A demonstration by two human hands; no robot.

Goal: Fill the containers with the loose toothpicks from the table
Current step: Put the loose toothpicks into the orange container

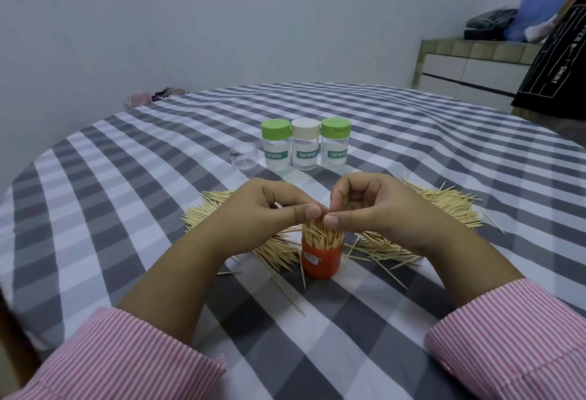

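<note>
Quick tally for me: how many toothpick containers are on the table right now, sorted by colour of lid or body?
Green-lidded clear containers: 2
Cream-lidded clear container: 1
Orange container, open and packed with toothpicks: 1
Clear lidless cup: 1
Total: 5

Both hands, left hand and right hand, pinch toothpicks above the orange one.

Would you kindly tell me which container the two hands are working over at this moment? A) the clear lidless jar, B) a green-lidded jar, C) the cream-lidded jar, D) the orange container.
D: the left hand and right hand pinch toothpicks standing in the orange container directly beneath them.
</note>
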